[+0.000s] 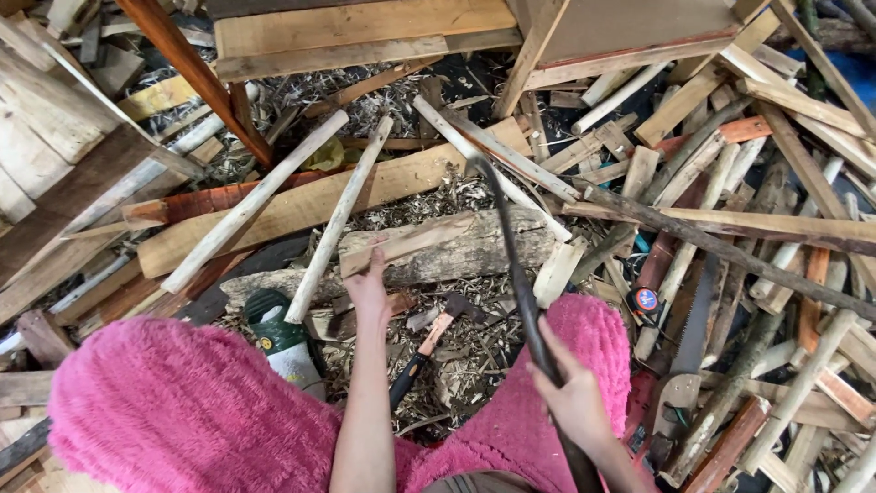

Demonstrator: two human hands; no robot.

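My left hand (370, 288) grips the near end of a split piece of wood (406, 245) that rests on a thick log (456, 251) lying across the floor. My right hand (573, 393) is closed around the handle of a long dark curved blade (511, 246), whose tip reaches up over the log's right part. Pink fluffy fabric (182, 411) covers my knees on both sides of my arms.
A hatchet with an orange-and-black handle (429, 342) lies in wood chips between my knees. A handsaw (689, 351) and a tape measure (645, 301) lie right. A green-capped can (274, 338) stands left. Sticks, planks and offcuts surround everything.
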